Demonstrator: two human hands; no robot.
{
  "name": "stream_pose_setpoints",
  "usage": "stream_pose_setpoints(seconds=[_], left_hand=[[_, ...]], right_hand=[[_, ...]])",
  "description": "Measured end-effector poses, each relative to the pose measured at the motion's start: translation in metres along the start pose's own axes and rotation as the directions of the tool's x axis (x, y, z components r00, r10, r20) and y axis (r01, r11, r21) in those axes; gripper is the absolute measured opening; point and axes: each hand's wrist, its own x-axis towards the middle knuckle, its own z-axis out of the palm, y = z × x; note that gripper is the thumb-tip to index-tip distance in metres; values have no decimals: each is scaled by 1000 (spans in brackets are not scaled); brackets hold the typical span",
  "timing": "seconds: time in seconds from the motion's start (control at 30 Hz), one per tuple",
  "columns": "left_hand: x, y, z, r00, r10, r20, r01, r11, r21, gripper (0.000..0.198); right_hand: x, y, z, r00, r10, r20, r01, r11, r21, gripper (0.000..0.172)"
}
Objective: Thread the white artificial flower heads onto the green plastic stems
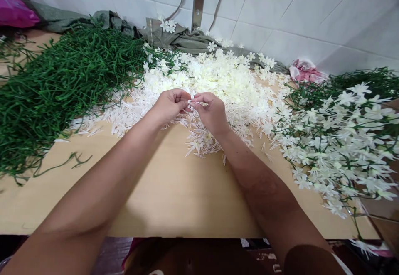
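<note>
My left hand (170,105) and my right hand (210,111) meet above the middle of a wooden table (174,196). Both pinch a small white artificial flower piece (192,99) between their fingertips. Right behind and under the hands lies a big pile of loose white flower heads and thin white stamen parts (218,79). A heap of green plastic stems (62,84) lies to the left. Finished stems with white flowers (339,142) lie to the right.
White tiled wall stands behind the table, with a metal post (198,1) and grey-green cloth (174,38) at its foot. A pink bag (15,11) is at the far left, a pink cloth (304,72) at the back right. A loose green stem (67,163) lies near the left front.
</note>
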Motion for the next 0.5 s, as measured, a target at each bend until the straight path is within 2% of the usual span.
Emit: stream_pose_setpoints(seconds=[0.1, 0.27, 0.4, 0.5], left_hand=[[-1, -1, -4, 1000, 7, 25, -5, 998, -65, 14], [-3, -1, -7, 994, -63, 85, 78, 980, -181, 16], [-5, -2, -7, 989, -68, 130, 97, 966, -241, 15], [-8, -1, -6, 989, -46, 139, 76, 974, -215, 15]], right_hand=[[1, -3, 0, 999, 50, 10, -50, 996, 79, 3], [3, -12, -1, 988, 151, -1, -147, 959, 242, 15], [5, -17, -2, 983, 179, 31, -175, 891, 418, 36], [5, -17, -1, 977, 199, 75, -209, 837, 506, 48]])
